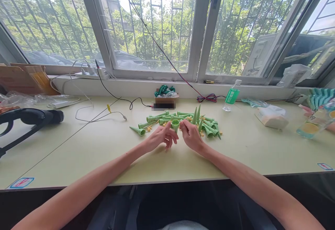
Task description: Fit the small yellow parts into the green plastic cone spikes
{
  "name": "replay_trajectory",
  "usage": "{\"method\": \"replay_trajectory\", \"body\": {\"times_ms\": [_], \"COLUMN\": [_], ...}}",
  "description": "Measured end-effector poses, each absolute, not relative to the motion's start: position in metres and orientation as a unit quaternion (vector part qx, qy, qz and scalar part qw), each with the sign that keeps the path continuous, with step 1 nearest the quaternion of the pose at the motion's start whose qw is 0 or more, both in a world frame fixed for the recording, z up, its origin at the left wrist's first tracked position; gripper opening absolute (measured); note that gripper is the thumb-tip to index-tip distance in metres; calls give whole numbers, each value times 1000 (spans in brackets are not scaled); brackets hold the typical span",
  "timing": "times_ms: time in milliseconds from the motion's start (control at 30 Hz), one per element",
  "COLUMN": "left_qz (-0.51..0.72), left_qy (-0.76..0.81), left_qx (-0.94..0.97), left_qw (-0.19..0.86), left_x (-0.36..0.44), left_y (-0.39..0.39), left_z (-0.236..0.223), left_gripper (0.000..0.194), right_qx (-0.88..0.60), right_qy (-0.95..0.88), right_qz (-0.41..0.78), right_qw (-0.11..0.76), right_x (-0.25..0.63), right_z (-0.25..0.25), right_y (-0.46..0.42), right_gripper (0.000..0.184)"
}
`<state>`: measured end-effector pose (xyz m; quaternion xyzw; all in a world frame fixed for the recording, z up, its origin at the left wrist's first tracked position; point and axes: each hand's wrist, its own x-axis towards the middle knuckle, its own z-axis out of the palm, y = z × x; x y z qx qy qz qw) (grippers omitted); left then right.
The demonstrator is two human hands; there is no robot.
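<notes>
My left hand [163, 136] holds a light green hollow plastic cone [175, 123] between thumb and fingers, its round open end facing up toward me. Just right of the cone, my right hand [191, 134] is closed with thumb and forefinger pinched together; whatever lies in the pinch is too small or hidden to make out. Behind and around both hands spreads a pile of similar green cones [210, 129], mostly lying down, with a couple standing point up. Small yellow pieces [149, 128] are scattered among them. A single cone [138, 130] lies at the pile's left end.
Behind the pile stands a small cardboard box [166, 99] holding green and clear wrapping. A bottle [231, 97] with a green label stands to the right, near a tissue pack [272, 116]. Cables [101, 117] and a black headset [28, 122] lie on the left.
</notes>
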<state>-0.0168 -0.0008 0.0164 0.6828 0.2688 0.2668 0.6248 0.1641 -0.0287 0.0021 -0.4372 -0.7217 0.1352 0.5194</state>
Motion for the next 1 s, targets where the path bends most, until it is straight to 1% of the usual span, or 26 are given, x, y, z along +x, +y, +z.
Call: {"method": "replay_trajectory", "body": {"times_ms": [133,400,600,767,1000], "left_qz": [266,259,277,294,303], "left_qy": [266,290,275,265,282], "left_qx": [654,638,649,685,754], "left_qw": [657,664,653,612,510], "left_x": [-17,-18,-18,-20,-23], "left_y": [-2,-2,-1,0,-2], "left_z": [18,17,18,14,14], "left_gripper": [76,73,66,57,41], "right_qx": [-425,-414,-408,-397,-418], "right_qy": [-736,-749,-747,-744,-742], "right_qz": [144,173,184,204,206], "right_qw": [508,488,491,497,483], "right_x": [164,165,165,165,166], "right_z": [1,2,0,-1,-8], "right_y": [-29,-32,-30,-29,-23], "right_gripper": [36,35,35,36,38]}}
